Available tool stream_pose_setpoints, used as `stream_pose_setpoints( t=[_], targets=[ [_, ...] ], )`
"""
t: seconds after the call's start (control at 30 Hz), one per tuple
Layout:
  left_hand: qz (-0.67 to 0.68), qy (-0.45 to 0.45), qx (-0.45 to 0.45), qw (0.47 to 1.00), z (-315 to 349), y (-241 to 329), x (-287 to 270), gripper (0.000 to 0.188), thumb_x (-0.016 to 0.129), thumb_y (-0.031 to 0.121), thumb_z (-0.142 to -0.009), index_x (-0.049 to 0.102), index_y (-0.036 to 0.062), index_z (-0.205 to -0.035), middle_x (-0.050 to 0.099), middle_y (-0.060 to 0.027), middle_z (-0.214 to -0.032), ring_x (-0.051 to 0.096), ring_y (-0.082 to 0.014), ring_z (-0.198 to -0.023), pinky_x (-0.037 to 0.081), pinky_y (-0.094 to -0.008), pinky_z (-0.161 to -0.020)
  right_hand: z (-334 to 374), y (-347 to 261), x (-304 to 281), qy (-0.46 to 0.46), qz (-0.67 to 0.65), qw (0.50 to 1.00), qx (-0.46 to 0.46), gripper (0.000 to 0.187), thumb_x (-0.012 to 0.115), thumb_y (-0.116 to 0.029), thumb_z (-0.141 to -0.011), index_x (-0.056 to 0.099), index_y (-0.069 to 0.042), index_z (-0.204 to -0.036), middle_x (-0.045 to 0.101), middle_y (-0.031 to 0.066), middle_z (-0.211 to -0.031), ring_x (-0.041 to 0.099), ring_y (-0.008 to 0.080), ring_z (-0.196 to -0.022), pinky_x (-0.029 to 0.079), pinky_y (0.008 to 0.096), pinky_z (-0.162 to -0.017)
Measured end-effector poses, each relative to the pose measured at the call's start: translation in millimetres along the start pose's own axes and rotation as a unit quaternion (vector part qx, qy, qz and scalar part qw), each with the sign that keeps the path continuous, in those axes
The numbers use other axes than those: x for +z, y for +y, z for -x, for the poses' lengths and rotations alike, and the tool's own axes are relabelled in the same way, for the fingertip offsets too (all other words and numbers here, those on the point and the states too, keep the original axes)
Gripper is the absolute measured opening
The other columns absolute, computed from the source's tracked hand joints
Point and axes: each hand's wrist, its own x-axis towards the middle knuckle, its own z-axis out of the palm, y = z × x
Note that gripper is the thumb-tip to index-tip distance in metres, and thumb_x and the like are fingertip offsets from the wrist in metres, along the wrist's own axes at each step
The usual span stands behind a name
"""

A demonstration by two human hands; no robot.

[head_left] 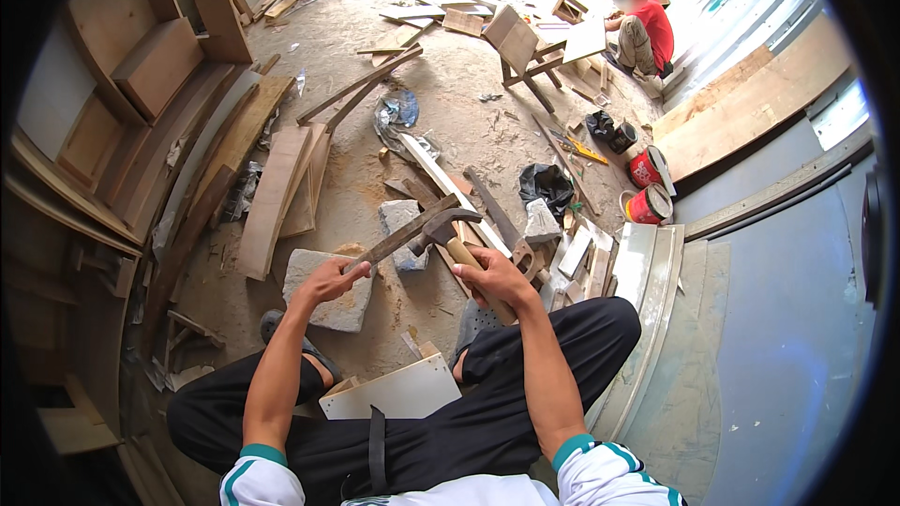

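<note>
Between my knees my left hand (333, 281) is closed round one end of a narrow wooden strip (398, 234), which slants up and away to the right. My right hand (492, 276) grips the wooden handle of a claw hammer (442, 227). Its dark metal head lies against or just over the strip; I cannot tell whether they touch. Under my left hand sits a pale concrete block (328, 305), and a smaller block (403, 232) lies past the strip. A handsaw (495, 211) with a wooden handle rests on the ground beyond my right hand.
A white board (394, 392) lies between my legs. Planks (272, 201) and wooden cabinets (155, 70) stand to the left. At right are red cans (649, 204), a black plastic bag (547, 185) and wood offcuts (586, 258). A person in red (647, 28) squats farther off near scattered boards.
</note>
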Motion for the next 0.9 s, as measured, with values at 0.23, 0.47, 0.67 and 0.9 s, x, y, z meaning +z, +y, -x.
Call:
stream_pose_setpoints(
  t=[0.23,0.47,0.67,0.9],
  targets=[
    [-0.035,0.046,0.034,0.998,-4,9,10,0.067,0.05,0.07,-0.088,0.065,0.0052,-0.082,0.057,-0.0064,-0.063,0.055,-0.0173,-0.061,0.044,-0.0349,-0.059,-12,21,15,0.223,0.456,0.862,-0.013,0.05,0.05,-0.051,-0.096,0.055,-0.002,-0.107,0.067,0.03,-0.086,0.067,0.047,-0.084,0.053,0.053,-0.075],
    [-0.035,0.042,-0.038,0.998,3,16,30,0.079,0.044,0.075,-0.087,0.07,0.0004,-0.088,0.067,-0.0185,-0.078,0.066,-0.0318,-0.083,0.048,-0.0429,-0.076,-16,25,15,0.246,0.465,0.85,0.015,0.052,0.048,-0.052,-0.096,0.056,-0.003,-0.11,0.068,0.0289,-0.089,0.067,0.0469,-0.087,0.052,0.0546,-0.077],
    [-0.049,0.044,-0.091,0.994,-1,23,24,0.085,0.041,0.081,-0.083,0.071,0.0009,-0.09,0.068,-0.0194,-0.084,0.066,-0.0332,-0.087,0.048,-0.0446,-0.078,-28,30,17,0.265,0.452,0.851,0.022,0.054,0.048,-0.052,-0.095,0.059,-0.002,-0.109,0.069,0.0281,-0.089,0.067,0.0464,-0.087,0.053,0.0547,-0.076],
    [-0.096,0.068,-0.135,0.984,-7,16,16,0.083,0.044,0.081,-0.082,0.068,0.0022,-0.078,0.064,-0.0147,-0.069,0.064,-0.0264,-0.067,0.048,-0.0413,-0.066,-53,38,29,0.243,0.426,0.869,0.062,0.054,0.048,-0.054,-0.095,0.06,-0.004,-0.11,0.069,0.0287,-0.092,0.067,0.0467,-0.092,0.052,0.0551,-0.08]
  ],
)
